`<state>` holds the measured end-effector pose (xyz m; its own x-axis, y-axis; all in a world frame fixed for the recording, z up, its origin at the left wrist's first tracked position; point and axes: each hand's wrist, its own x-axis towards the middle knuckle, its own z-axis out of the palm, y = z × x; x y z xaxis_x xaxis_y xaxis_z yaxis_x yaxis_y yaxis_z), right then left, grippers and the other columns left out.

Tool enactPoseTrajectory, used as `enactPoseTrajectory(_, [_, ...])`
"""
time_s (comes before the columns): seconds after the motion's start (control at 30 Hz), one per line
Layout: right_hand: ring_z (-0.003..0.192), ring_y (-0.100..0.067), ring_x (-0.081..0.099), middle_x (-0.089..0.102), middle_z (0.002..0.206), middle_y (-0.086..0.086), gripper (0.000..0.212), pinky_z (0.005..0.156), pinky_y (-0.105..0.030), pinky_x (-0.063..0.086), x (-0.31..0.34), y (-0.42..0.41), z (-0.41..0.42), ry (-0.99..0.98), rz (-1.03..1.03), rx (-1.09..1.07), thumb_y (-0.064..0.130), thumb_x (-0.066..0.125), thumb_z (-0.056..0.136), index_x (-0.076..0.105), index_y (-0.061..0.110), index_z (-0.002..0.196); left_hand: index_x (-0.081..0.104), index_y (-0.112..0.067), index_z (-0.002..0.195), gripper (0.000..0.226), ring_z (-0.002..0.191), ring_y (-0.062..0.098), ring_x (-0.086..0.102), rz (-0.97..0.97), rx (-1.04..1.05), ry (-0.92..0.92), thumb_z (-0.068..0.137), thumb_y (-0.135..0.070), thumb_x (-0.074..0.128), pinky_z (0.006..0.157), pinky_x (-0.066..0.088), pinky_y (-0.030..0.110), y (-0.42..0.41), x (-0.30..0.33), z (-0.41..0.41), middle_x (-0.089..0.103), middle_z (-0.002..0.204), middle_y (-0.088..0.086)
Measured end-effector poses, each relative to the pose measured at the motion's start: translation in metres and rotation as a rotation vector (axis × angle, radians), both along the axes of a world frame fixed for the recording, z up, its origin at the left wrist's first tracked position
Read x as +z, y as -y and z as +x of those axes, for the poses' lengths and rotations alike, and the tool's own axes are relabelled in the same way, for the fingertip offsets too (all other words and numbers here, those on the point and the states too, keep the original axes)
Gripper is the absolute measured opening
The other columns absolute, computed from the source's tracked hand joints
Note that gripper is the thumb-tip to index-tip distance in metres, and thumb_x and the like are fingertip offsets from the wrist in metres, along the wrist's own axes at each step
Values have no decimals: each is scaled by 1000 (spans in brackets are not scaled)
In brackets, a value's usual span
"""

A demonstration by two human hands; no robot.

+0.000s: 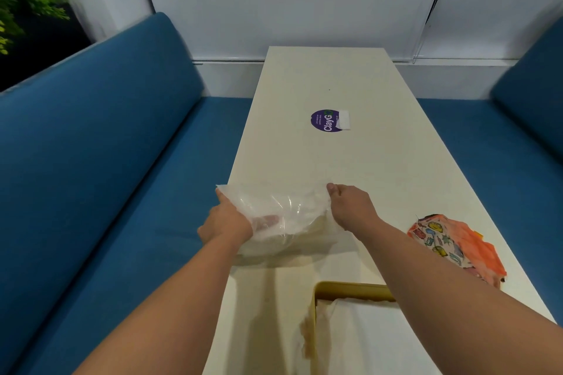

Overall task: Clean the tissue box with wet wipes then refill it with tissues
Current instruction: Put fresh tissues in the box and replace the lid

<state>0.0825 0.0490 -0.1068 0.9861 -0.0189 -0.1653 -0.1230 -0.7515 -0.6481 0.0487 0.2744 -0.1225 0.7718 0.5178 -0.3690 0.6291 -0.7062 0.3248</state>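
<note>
Tissues (362, 332) sit in the yellow box (350, 291) right below you. Both your arms reach forward: left hand (225, 222) and right hand (350, 210) each pinch an end of the clear plastic bag (283, 213) above the table (320, 161). Purple sticker (326, 120) further out.

A long table (335, 161) runs away from the viewer to the far wall, with a bench seat (106, 161) along its left side and another (524, 119) along its right. A round sticker (327, 120) lies on the tabletop, beyond the hands. A plastic bag (283, 216) is held above the table's left edge between the left hand (227, 219) and right hand (350, 207). The tissue box (350, 291) stands nearest the viewer, under the right forearm; a patterned wrapper (454, 243) lies to its right, near the right edge. A plant (27, 0) stands far left, behind the bench.
</note>
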Motion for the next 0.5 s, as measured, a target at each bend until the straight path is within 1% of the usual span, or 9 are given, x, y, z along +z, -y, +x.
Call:
enactPoseTrajectory(0.03, [82,-26,52,55,76,-2,46,73,-33,44,1,0,1,10,-20,6,34,25,107,59,12,85,18,-24,145,128,107,29,55,-34,5,16,41,-80,69,83,42,38,-5,1,-2,56,120,3])
enactPoseTrajectory(0.07, [83,-25,51,55,77,-2,46,72,-32,39,1,0,1,22,-42,12,33,25,107,59,11,87,14,-25,145,127,106,30,56,-64,11,43,44,-76,71,83,46,38,-10,2,-5,56,120,3])
enactPoseTrajectory(0.1, [84,-25,50,55,77,-2,45,72,-31,36,2,1,2,32,-61,17,32,24,107,58,12,85,12,-25,145,130,106,29,56,-80,21,74,41,-76,73,82,48,39,-16,4,-8,56,119,2])
enactPoseTrajectory(0.13, [86,-25,50,55,78,-2,44,72,-31,35,1,1,3,38,-76,22,33,24,107,56,14,84,9,-26,146,137,108,29,56,-84,33,92,38,-79,73,80,48,39,-23,4,-12,56,120,3])
enactPoseTrajectory(0.2, [87,-26,50,57,82,-3,43,73,-32,37,1,1,4,39,-90,28,33,24,107,58,14,87,1,-25,150,142,115,30,53,-74,41,106,41,-77,76,77,47,38,-35,6,-18,54,126,5])
enactPoseTrajectory(0.33, [87,-30,54,59,79,-8,47,76,-37,43,1,-2,1,59,-91,54,32,25,107,58,8,83,2,-20,150,132,116,31,50,-103,33,101,54,-65,79,79,46,39,-56,5,-26,51,131,8])
enactPoseTrajectory(0.4, [87,-29,54,59,80,-8,47,76,-36,42,0,-5,0,68,-93,71,31,24,107,57,8,84,4,-18,150,126,116,32,50,-113,22,101,59,-63,78,80,46,39,-61,4,-29,50,131,9])
enactPoseTrajectory(0.5, [89,-30,55,62,85,-10,48,73,-34,39,0,-6,0,83,-105,74,32,24,107,60,7,88,-1,-16,152,117,119,32,47,-163,19,102,70,-54,74,79,42,36,-63,4,-30,47,136,11])
